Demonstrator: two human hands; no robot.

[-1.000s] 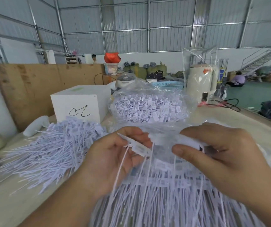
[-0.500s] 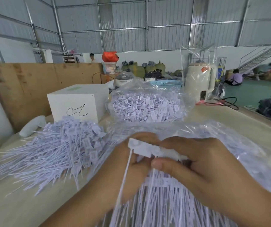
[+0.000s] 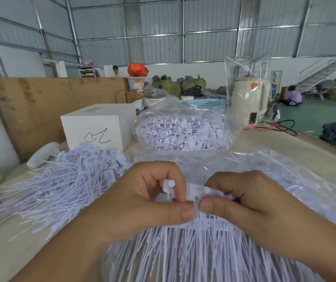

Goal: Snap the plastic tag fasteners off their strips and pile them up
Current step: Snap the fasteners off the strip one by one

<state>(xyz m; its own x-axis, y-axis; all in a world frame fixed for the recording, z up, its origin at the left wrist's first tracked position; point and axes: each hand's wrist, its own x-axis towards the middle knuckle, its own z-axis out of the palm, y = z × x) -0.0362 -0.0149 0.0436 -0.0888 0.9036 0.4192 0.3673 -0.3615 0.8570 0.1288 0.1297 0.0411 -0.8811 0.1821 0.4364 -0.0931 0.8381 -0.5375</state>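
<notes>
So we've got both hands right in the middle of the view, working the same strip of plastic tag fasteners [image 3: 207, 191]. Our left hand [image 3: 142, 202] is pinching one fastener [image 3: 168, 187] between thumb and curled fingers, its little white head poking up above the thumb, and its thin tail presumably running down toward 6 o'clock (the palm hides it, so that's our guess). Our right hand [image 3: 250, 204] is gripping the rest of the strip, thumb pressed on the front, fingers curled over the top. The two thumb tips nearly touch, and the joint we need to break sits right between them. The strip's long axis runs roughly 9 to 3 o'clock across the hands, so the snap looks like a twist or pull apart along that line, with the left hand carrying the freed piece. The pile of loose fasteners [image 3: 67, 186] is out at about 9 to 10 o'clock from the hands, nearer our left hand, so that's the obvious hand to drop it there. Below the hands, a big bundle of unbroken strips [image 3: 183, 251] fans toward 6 o'clock. At 12 o'clock there's a clear plastic bag [image 3: 183, 133] stuffed with more fasteners, with a white box [image 3: 100, 127] at 11.
</notes>
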